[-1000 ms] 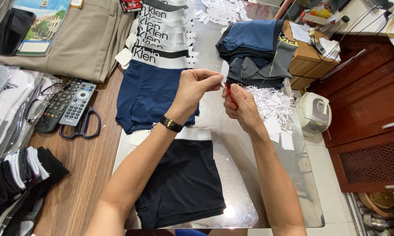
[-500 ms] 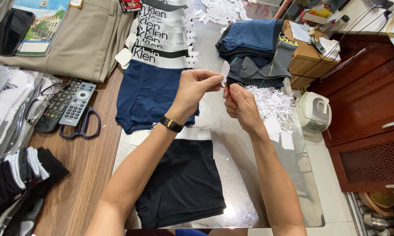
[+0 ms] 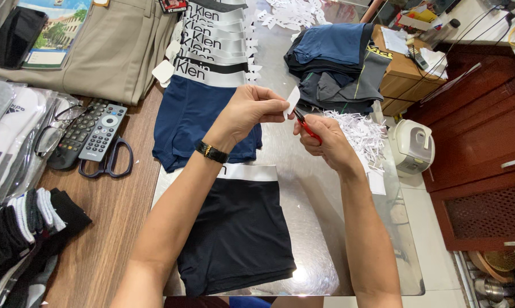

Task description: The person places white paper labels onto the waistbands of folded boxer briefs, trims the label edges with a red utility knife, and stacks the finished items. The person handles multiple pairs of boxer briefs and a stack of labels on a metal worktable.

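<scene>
Wooden desk (image 3: pixel 106 222) carries a glossy metal sheet (image 3: pixel 320 228) under the work; two ridged remotes (image 3: pixel 89 134) and black scissors (image 3: pixel 112 162) lie far left, then soft folded navy briefs (image 3: pixel 194 122) and black briefs (image 3: pixel 237 236). Left hand (image 3: pixel 249 111) fingers are pinched closed on a small stiff white paper tag (image 3: pixel 292 100). Right hand (image 3: pixel 323 140) is curled shut around red-handled snips (image 3: pixel 306 126) just beside the tag. Risk: fingertips sit close to the blades, so a slip could nick skin. Shredded paper trimmings (image 3: pixel 360 134) lie right.
</scene>
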The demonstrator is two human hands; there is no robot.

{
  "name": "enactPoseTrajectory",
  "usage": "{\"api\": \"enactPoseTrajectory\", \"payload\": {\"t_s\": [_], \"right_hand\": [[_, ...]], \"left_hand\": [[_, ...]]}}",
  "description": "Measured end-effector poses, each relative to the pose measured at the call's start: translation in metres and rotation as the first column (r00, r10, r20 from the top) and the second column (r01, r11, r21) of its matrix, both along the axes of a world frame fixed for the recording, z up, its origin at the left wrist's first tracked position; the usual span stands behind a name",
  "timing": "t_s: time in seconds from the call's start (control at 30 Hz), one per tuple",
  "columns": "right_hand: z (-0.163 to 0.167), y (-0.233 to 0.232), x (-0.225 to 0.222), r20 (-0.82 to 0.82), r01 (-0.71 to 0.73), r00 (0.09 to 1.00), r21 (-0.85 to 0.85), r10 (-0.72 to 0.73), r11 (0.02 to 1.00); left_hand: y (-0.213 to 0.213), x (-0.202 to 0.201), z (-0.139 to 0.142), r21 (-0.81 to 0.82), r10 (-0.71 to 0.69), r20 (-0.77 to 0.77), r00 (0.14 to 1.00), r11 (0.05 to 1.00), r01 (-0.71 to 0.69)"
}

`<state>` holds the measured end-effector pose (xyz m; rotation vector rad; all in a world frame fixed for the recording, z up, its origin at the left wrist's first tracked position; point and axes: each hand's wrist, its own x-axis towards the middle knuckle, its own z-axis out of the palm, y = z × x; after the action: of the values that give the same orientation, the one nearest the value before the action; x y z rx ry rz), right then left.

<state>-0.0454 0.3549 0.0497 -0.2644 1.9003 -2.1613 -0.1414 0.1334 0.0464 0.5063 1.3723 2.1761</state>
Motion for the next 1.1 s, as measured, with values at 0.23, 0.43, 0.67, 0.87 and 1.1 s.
{"api": "enactPoseTrajectory", "payload": {"t_s": [0.23, 0.43, 0.67, 0.87, 1.1], "right_hand": [[-0.005, 0.000, -0.002, 0.009, -0.034, 0.999, 0.008, 0.033, 0.999], [-0.007, 0.002, -0.003, 0.018, -0.034, 0.999, -0.002, 0.034, 0.999], [-0.010, 0.004, -0.003, 0.010, -0.040, 0.999, -0.003, 0.040, 0.999], [-0.012, 0.005, -0.005, -0.005, -0.044, 0.999, 0.009, 0.044, 0.999], [-0.012, 0.006, -0.005, -0.018, -0.050, 0.999, -0.006, 0.050, 0.999]], "left_hand": [[-0.002, 0.000, -0.002, -0.017, -0.045, 0.007, 0.999, 0.999, 0.045], [-0.002, 0.000, -0.001, -0.037, -0.049, -0.007, 0.999, 0.998, 0.049], [-0.002, 0.001, -0.004, -0.024, -0.053, 0.003, 0.999, 0.998, 0.053], [-0.002, 0.001, -0.003, -0.014, -0.049, 0.006, 0.999, 0.999, 0.049], [-0.001, 0.002, -0.005, 0.018, -0.034, 0.001, 0.999, 0.999, 0.034]]}}
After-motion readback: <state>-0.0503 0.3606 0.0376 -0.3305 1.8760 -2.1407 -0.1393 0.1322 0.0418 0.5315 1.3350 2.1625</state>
